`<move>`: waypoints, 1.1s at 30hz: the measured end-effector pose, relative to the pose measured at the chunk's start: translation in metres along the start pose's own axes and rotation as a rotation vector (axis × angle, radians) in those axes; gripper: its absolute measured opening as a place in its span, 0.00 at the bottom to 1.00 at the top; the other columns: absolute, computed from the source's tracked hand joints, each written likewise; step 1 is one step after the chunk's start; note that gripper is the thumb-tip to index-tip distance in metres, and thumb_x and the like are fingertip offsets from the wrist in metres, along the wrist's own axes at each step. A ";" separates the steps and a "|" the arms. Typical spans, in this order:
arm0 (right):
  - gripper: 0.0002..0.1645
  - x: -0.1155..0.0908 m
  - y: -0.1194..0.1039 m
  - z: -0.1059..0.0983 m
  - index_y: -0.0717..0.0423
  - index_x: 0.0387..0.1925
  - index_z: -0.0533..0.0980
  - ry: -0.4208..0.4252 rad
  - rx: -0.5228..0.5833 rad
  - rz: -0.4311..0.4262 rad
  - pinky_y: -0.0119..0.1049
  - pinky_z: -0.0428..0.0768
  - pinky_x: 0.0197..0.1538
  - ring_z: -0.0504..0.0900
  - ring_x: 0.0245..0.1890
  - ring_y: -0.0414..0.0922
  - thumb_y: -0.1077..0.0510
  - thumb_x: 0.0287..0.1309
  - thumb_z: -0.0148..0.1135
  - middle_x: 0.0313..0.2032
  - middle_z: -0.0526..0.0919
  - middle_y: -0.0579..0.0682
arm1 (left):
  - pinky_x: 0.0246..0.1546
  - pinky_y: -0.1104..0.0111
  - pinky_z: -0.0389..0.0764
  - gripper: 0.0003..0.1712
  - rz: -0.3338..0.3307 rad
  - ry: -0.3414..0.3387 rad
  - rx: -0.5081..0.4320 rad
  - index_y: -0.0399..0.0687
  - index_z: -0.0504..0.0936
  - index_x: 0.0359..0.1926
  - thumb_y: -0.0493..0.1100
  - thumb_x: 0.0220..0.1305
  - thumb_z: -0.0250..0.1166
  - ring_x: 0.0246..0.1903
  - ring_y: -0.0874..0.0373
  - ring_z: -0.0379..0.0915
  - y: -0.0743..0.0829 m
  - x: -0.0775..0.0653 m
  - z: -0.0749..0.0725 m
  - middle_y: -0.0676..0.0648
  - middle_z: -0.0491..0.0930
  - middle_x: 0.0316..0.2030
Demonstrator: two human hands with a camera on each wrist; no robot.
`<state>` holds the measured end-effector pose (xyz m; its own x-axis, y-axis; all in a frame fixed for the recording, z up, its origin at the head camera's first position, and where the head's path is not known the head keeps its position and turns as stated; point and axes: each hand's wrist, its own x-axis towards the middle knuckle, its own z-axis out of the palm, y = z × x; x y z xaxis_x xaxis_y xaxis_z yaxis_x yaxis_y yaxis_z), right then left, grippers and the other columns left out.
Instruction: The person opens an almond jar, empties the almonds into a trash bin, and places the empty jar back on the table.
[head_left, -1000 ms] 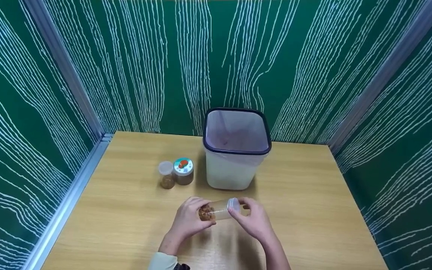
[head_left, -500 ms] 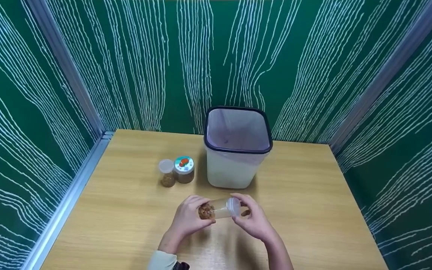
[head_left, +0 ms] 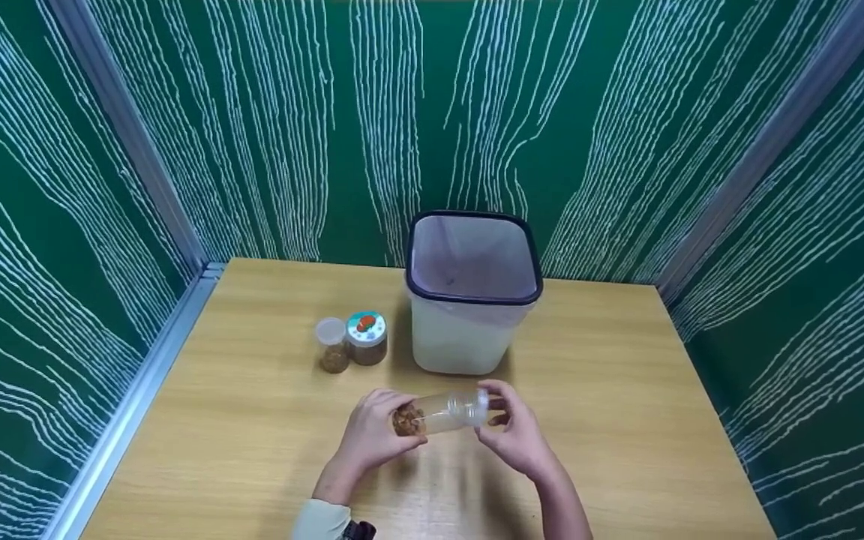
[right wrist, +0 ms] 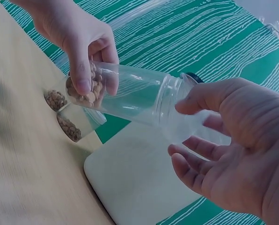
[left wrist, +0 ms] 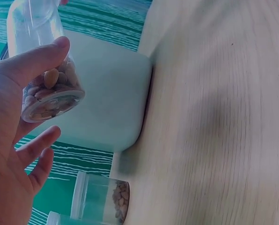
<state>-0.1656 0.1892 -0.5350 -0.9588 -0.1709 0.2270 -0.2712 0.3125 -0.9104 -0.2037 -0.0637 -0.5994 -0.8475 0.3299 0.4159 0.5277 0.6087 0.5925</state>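
A clear plastic jar [head_left: 436,414] lies tilted nearly sideways above the table, brown nuts [head_left: 407,420] gathered at its bottom end. My left hand [head_left: 368,435] grips that bottom end between thumb and fingers. At the mouth end, my right hand [head_left: 514,435] holds a translucent lid [head_left: 481,406] with thumb and fingertips. In the right wrist view the jar's threaded neck [right wrist: 165,96] shows bare beside the lid [right wrist: 193,126]. Whether the lid still touches the rim is hard to tell. The left wrist view shows the nuts [left wrist: 50,79] through the jar wall.
A tall white bin [head_left: 462,337] with a dark rim stands behind the hands at the table's back. Left of it are a small lidded jar [head_left: 333,349] of brown pieces and a wider jar [head_left: 367,341] with a carrot-printed lid. Green patterned walls enclose the table [head_left: 252,420].
My right hand has shifted right and slightly up with the lid, baring the jar's threaded neck. The left hand keeps its grip on the jar, almost in place.
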 end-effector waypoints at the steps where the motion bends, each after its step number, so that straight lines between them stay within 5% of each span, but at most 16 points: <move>1: 0.36 -0.001 -0.005 -0.001 0.61 0.56 0.69 0.002 0.012 0.015 0.50 0.78 0.43 0.78 0.45 0.56 0.79 0.42 0.64 0.50 0.75 0.60 | 0.53 0.56 0.73 0.35 -0.003 -0.001 -0.004 0.54 0.84 0.49 0.58 0.36 0.81 0.49 0.58 0.74 0.000 0.000 0.000 0.57 0.82 0.45; 7: 0.34 -0.005 -0.017 -0.005 0.70 0.52 0.65 0.038 0.015 0.073 0.42 0.78 0.42 0.78 0.44 0.58 0.81 0.37 0.58 0.50 0.74 0.65 | 0.52 0.57 0.74 0.35 -0.006 -0.001 -0.004 0.55 0.84 0.50 0.59 0.37 0.80 0.49 0.58 0.74 -0.001 -0.002 0.002 0.57 0.82 0.45; 10: 0.36 -0.006 -0.014 -0.006 0.70 0.54 0.65 0.067 0.004 0.083 0.46 0.77 0.42 0.78 0.43 0.60 0.81 0.36 0.59 0.51 0.74 0.65 | 0.51 0.57 0.75 0.35 0.000 0.002 0.000 0.54 0.84 0.50 0.59 0.37 0.80 0.48 0.58 0.74 -0.001 -0.004 0.002 0.56 0.82 0.45; 20: 0.38 -0.001 0.039 -0.013 0.61 0.57 0.71 0.164 -0.119 0.154 0.52 0.76 0.48 0.78 0.47 0.57 0.76 0.37 0.65 0.52 0.78 0.58 | 0.51 0.58 0.75 0.37 -0.003 0.017 -0.010 0.54 0.84 0.50 0.60 0.35 0.81 0.48 0.58 0.75 -0.004 -0.009 0.001 0.55 0.82 0.46; 33: 0.35 0.024 0.067 -0.050 0.65 0.50 0.71 0.196 -0.319 0.260 0.51 0.71 0.52 0.73 0.49 0.56 0.61 0.40 0.77 0.46 0.76 0.61 | 0.50 0.57 0.76 0.36 -0.020 -0.004 -0.029 0.53 0.83 0.51 0.57 0.38 0.81 0.48 0.57 0.75 -0.008 -0.012 0.001 0.54 0.82 0.47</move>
<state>-0.2112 0.2521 -0.5729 -0.9881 0.1220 0.0937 -0.0019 0.5991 -0.8007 -0.1980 -0.0717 -0.6101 -0.8583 0.3203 0.4010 0.5117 0.5944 0.6204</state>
